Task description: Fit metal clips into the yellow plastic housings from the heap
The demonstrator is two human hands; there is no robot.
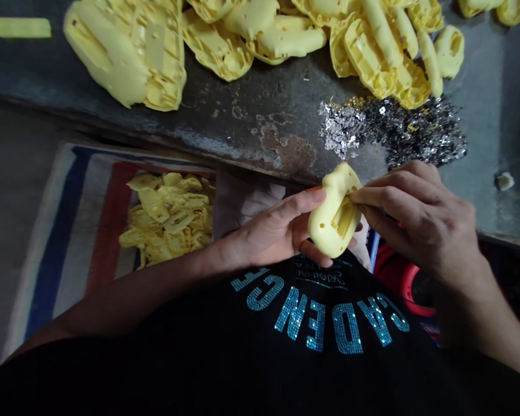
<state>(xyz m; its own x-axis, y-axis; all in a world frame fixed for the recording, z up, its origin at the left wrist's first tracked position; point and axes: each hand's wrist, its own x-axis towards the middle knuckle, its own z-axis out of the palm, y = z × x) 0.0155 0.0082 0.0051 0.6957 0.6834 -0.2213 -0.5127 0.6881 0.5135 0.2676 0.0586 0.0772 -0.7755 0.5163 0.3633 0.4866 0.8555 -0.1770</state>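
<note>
A yellow plastic shell (322, 228) with a long recess in its face is gripped in my left hand (286, 228), thumb on its upper left side and fingers beneath. My right hand (420, 214) is pinched at the upper end of the recess, its fingertips touching the shell. Whatever lies between those fingertips is too small to make out. Just beyond the right hand, a heap of small shiny metal pieces (429, 136) is spread on the dark worktable (225, 124). Several more yellow plastic shells (372, 52) are piled farther back.
Larger yellow housings (125, 55) lie at the back left, near a flat yellow strip (23, 28). Below the table edge, a striped sack (101, 231) holds many yellow parts (169, 216). A red round-rimmed object (409, 283) sits under my right forearm. A small whitish lump (505, 181) rests at the right.
</note>
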